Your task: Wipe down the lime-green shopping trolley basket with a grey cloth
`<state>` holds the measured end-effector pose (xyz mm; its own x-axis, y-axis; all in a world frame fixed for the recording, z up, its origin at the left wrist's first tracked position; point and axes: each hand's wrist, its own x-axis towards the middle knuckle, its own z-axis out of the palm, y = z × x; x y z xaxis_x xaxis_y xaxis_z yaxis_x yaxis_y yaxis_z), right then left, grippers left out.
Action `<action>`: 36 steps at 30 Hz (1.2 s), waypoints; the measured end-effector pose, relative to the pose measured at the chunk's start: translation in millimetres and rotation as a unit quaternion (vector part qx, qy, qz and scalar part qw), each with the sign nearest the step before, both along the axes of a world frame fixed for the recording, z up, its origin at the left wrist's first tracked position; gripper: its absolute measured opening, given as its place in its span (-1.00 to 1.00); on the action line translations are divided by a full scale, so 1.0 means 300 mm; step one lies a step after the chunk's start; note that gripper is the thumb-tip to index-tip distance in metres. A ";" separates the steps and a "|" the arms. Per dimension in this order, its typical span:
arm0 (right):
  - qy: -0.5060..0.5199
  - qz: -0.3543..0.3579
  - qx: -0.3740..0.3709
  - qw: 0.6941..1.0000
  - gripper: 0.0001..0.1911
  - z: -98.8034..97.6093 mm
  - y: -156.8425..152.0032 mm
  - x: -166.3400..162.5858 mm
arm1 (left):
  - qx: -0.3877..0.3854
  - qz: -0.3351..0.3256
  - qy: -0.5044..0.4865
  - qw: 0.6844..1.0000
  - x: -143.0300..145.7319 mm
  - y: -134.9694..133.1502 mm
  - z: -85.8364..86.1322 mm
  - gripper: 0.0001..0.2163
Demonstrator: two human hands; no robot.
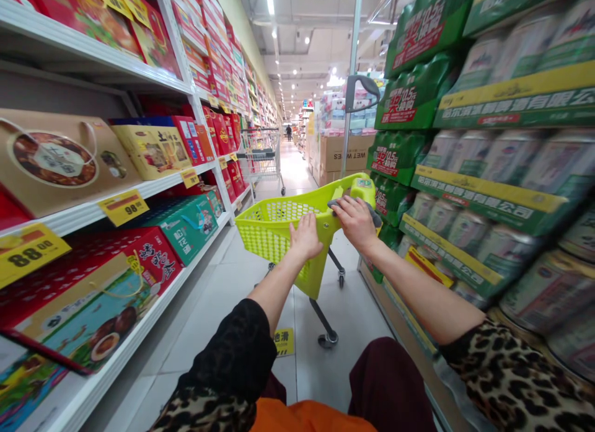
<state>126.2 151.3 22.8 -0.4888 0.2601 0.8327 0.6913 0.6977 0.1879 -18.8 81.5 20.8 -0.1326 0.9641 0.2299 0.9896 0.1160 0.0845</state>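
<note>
A lime-green plastic shopping cart (277, 210) with a perforated basket and dark legs on casters stands turned sideways in the aisle before me. My left hand (305, 237) is on the near rim of its basket, with the fingers hooked over the edge and their tips partly hidden. Further right, my right hand (356, 220) wraps around the cart's grey handle (375, 217). No goods show in the visible part of the basket.
Shelves (160, 184) of gift boxes line the left side. Stacked beer cans (502, 156) rise close on the right. Ahead are a metal cart (263, 159), a post with a grey handle (360, 94), cartons (341, 154) and a distant person (289, 132). A yellow floor sign (283, 342) lies below.
</note>
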 end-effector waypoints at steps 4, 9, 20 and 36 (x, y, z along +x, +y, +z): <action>0.009 0.005 0.006 1.000 -0.69 -0.006 0.029 0.038 | -0.003 -0.011 0.003 1.000 0.024 -0.016 0.019 -0.22; 0.047 -0.001 -0.005 0.999 -0.68 -0.009 0.055 0.105 | 0.004 -0.056 0.011 0.998 0.049 -0.018 0.008 -0.25; 0.113 0.077 -0.081 0.987 -0.65 0.010 -0.045 0.038 | -0.029 -0.060 -0.022 0.998 0.056 -0.004 -0.021 -0.18; 0.021 -0.065 -0.041 0.997 -0.55 -0.041 0.017 0.089 | -0.013 -0.060 -0.037 0.997 0.030 -0.014 -0.053 -0.23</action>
